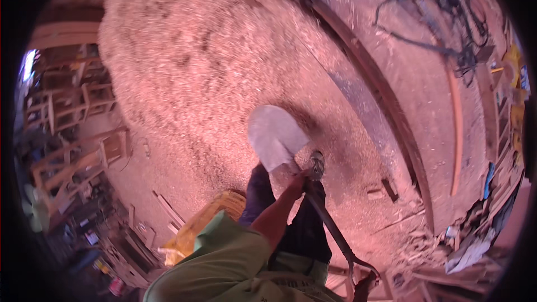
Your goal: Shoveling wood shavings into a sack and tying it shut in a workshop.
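My left hand is wrapped round the shaft of a shovel just below its grey metal blade, which hangs over the lower edge of a big heap of pale wood shavings. My right hand is at the D-shaped handle near the bottom edge, closed on it and partly shadowed. One shoe shows beside the blade. A yellow sack lies to the left of my legs, partly behind my green shirt.
Long dark beam runs along the heap's right side, with tangled black cables and planks beyond. Wooden frames and a green fan stand at the left. Scrap wood lies at the lower right.
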Demonstrator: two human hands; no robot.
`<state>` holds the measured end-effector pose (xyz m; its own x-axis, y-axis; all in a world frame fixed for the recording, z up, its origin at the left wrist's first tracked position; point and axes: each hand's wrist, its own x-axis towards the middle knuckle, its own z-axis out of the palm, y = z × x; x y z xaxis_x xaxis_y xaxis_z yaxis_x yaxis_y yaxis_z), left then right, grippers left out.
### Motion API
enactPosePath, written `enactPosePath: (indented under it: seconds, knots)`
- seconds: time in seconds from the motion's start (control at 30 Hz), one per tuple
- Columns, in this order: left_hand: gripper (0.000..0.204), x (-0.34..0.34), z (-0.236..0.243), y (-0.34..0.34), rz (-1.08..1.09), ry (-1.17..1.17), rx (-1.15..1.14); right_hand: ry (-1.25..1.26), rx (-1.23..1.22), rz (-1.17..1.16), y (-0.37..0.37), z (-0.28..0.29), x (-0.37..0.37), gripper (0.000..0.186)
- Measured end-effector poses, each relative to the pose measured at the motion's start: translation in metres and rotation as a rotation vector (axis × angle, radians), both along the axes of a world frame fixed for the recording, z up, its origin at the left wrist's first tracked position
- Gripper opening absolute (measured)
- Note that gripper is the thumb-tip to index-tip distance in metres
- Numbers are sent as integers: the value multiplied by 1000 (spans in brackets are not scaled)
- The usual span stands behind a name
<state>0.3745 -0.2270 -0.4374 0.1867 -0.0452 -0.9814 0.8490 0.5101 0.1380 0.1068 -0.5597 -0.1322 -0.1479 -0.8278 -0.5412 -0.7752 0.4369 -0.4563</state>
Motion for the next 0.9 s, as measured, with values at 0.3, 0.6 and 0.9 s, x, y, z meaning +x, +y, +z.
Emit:
enactPosePath:
  seconds: [0.3, 0.6, 0.9]
  knots:
    - [24, 121, -166, -6, -95, 37, -309, 58, -135, -137, 117, -107, 127, 15]
    - [15, 446, -132, 350, 42, -364, -157, -401, 290, 107, 282, -286, 371, 24]
    - [17, 401, 35, 310, 68, -212, 64, -345, 415, 151, 250, -136, 361, 25]
